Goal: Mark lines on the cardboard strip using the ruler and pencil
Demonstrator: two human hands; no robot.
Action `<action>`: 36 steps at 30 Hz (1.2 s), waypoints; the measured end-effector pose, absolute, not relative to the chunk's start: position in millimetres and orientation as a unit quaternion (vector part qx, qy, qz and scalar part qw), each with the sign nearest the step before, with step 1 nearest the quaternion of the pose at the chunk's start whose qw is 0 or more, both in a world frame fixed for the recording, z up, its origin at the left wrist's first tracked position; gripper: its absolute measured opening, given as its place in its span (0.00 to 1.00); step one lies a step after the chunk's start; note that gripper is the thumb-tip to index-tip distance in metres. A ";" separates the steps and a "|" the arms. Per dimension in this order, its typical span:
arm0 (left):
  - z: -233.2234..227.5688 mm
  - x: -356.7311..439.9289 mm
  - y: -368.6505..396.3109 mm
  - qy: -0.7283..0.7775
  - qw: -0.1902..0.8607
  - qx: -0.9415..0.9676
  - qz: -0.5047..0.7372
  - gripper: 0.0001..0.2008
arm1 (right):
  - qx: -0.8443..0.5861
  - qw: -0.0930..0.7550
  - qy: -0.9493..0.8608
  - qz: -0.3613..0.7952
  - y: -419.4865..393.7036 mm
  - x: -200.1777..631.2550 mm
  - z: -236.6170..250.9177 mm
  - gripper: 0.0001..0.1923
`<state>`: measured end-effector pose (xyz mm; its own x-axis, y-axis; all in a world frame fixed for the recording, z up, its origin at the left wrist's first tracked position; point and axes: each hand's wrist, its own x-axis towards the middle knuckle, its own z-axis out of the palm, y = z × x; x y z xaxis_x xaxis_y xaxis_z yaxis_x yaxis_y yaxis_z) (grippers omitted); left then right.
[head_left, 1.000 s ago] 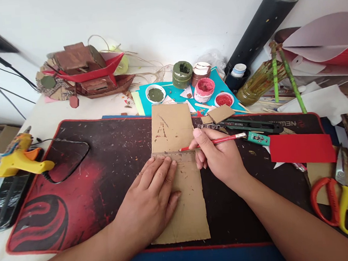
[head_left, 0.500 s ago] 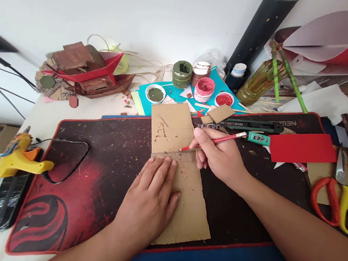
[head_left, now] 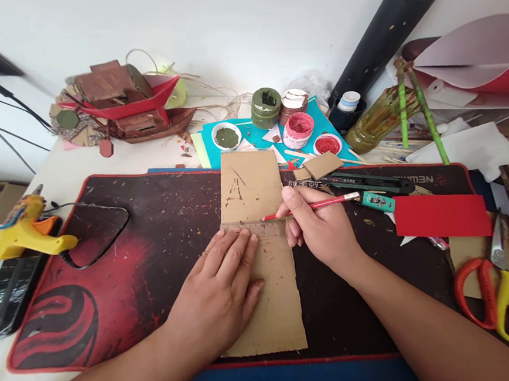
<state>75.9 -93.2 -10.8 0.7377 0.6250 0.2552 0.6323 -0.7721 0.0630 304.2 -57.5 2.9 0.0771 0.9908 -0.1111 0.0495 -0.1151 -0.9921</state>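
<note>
One strip of brown cardboard (head_left: 259,254) lies upright on the black-and-red mat (head_left: 111,272), in front of me. My left hand (head_left: 220,287) rests flat on it, fingers spread open, tips on one clear ruler (head_left: 257,228) laid across the strip. My right hand (head_left: 319,226) has its fingers closed around one red pencil (head_left: 313,206), its tip at the ruler's upper edge. Behind stand four paint pots (head_left: 298,129). I count one yellow glue gun (head_left: 24,232), one pair of scissors (head_left: 505,300). The mat's writing reads partly "NEW".
</note>
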 end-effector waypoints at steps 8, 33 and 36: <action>-10.9 75.7 -92.7 -0.335 0.013 -0.932 -0.137 0.26 | -0.550 0.489 -0.463 0.494 -58.5 303.0 1.5 0.27; -11.7 75.5 -93.3 -0.337 0.014 -0.932 -0.131 0.27 | -0.550 0.491 -0.462 0.493 -57.6 303.1 0.0 0.28; -11.8 75.5 -93.3 -0.337 0.013 -0.932 -0.130 0.27 | -0.551 0.489 -0.465 0.492 -57.6 302.9 0.8 0.28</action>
